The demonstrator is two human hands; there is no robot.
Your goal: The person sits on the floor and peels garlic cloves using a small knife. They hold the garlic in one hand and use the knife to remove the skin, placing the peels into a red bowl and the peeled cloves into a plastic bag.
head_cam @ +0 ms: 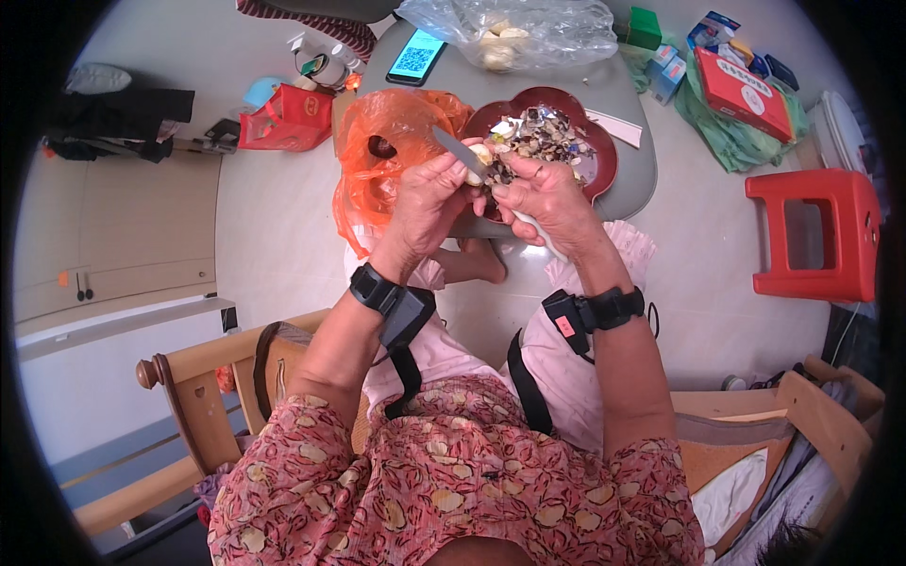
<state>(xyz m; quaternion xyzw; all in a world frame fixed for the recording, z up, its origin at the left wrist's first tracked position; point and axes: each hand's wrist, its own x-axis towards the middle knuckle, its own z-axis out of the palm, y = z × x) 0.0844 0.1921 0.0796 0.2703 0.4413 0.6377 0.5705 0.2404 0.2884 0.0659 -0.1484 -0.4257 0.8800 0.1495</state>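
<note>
My left hand (433, 194) pinches a pale, partly peeled chestnut-like piece (480, 153) in its fingertips. In my right hand (548, 198) is a knife; its white handle (541, 235) runs under the palm, and its grey blade (456, 147) lies against the piece, tip pointing up and left. Both hands are over the near left edge of a dark red, flower-shaped tray (604, 152). Brown and pale peelings (548, 134) are heaped in the tray. Left of it lies an orange plastic bag (368, 117) with a dark brown rounded thing (382, 146) showing in its opening.
On the grey table (460, 74) are a clear plastic bag (559, 35) with pale pieces (499, 49), a lit phone (416, 56) and a white strip (616, 129). A red stool (814, 237) stands right, a red bag (287, 117) left. Boxes (743, 92) lie at the upper right.
</note>
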